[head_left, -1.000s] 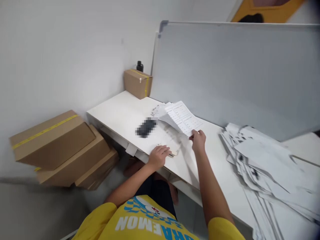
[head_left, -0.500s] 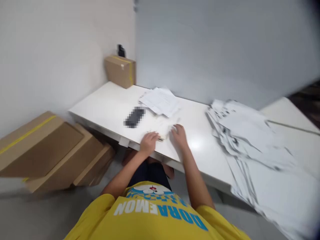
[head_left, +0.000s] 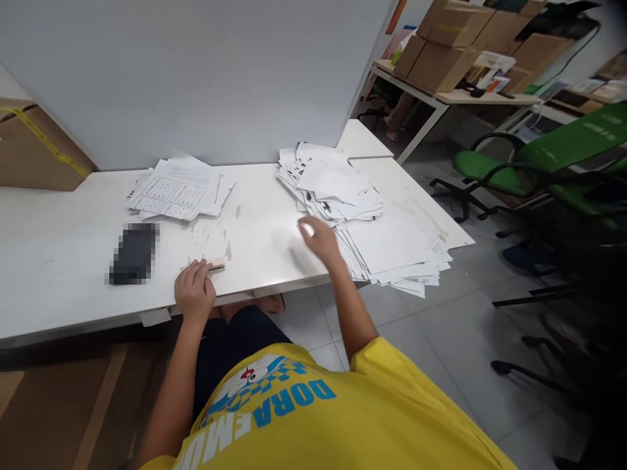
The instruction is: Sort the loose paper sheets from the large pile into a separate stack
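My left hand [head_left: 194, 291] rests on the front of the white table, fingers closed over a small cream stapler [head_left: 217, 266]. Only the stapler's end with a dark metal edge sticks out; the rest is under my fingers. My right hand [head_left: 319, 240] is just left of the right-hand paper piles, thumb and fingers apart with nothing between them. Closest to it is a messy pile of papers [head_left: 333, 183], with another spread stack of sheets [head_left: 392, 245] in front. A smaller paper pile [head_left: 171, 192] with printed grids lies behind my left hand.
A blurred-out dark phone-like object [head_left: 133, 254] lies left of my left hand. A taped cardboard box [head_left: 42, 147] stands at the table's left, and more boxes [head_left: 63, 405] sit below. A grey partition [head_left: 206, 72] rises behind. Green chairs [head_left: 494, 170] stand to the right.
My view has swung to the right, bringing the chairs and far desk into sight. My right hand has moved away from the left one, toward the right-hand papers. My left hand keeps the stapler.
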Action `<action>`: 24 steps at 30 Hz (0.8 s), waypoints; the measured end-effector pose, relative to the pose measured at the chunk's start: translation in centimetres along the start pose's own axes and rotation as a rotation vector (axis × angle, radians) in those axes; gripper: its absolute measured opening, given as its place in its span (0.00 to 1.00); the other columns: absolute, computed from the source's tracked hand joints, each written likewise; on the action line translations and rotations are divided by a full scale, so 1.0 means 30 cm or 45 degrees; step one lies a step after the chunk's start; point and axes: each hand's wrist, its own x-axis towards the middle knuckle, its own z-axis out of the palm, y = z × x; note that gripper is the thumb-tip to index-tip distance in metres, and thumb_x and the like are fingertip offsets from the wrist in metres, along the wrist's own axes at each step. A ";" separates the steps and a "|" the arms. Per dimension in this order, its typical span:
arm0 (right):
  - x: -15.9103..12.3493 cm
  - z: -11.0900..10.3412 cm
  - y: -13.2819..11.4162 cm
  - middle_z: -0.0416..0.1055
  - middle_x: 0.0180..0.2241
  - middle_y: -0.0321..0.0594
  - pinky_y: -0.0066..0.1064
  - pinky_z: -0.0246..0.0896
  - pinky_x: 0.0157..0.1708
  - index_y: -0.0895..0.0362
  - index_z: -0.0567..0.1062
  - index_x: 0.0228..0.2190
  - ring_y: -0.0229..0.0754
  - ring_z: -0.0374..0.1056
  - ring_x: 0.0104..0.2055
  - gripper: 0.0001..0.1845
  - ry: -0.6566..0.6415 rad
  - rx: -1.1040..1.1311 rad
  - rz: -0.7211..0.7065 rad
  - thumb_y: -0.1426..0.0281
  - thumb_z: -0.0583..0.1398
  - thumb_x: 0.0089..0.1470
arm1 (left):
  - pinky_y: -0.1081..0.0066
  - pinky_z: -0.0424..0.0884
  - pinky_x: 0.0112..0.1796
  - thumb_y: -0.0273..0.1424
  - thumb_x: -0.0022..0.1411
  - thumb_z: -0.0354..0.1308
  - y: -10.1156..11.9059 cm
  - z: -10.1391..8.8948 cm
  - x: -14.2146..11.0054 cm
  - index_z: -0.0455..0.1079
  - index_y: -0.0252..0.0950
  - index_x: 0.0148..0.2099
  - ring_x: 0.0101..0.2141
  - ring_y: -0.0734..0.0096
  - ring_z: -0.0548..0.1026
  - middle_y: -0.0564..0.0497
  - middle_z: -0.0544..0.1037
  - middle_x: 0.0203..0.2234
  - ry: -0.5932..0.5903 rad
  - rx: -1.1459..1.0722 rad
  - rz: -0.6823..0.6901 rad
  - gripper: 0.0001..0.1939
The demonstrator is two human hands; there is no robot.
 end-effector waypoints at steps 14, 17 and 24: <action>0.271 -0.098 0.347 0.71 0.45 0.57 0.44 0.57 0.48 0.62 0.78 0.44 0.55 0.63 0.47 0.20 0.094 -0.593 0.184 0.73 0.49 0.61 | 0.56 0.70 0.54 0.22 0.61 0.50 0.006 -0.003 -0.008 0.76 0.38 0.48 0.52 0.56 0.77 0.44 0.82 0.46 0.041 0.066 0.044 0.18; 0.213 -0.121 0.310 0.72 0.43 0.54 0.43 0.59 0.47 0.62 0.77 0.43 0.54 0.64 0.46 0.20 0.230 -0.488 0.165 0.73 0.48 0.60 | 0.56 0.70 0.53 0.22 0.60 0.50 0.005 -0.006 -0.009 0.76 0.38 0.49 0.53 0.55 0.77 0.44 0.81 0.47 0.034 0.066 0.057 0.18; 0.065 -0.194 0.209 0.69 0.32 0.40 0.36 0.63 0.42 0.55 0.74 0.35 0.46 0.67 0.40 0.13 0.855 0.112 0.178 0.66 0.51 0.59 | 0.55 0.70 0.53 0.22 0.60 0.51 0.003 -0.003 -0.020 0.75 0.39 0.50 0.53 0.55 0.76 0.44 0.81 0.47 0.048 0.049 0.067 0.19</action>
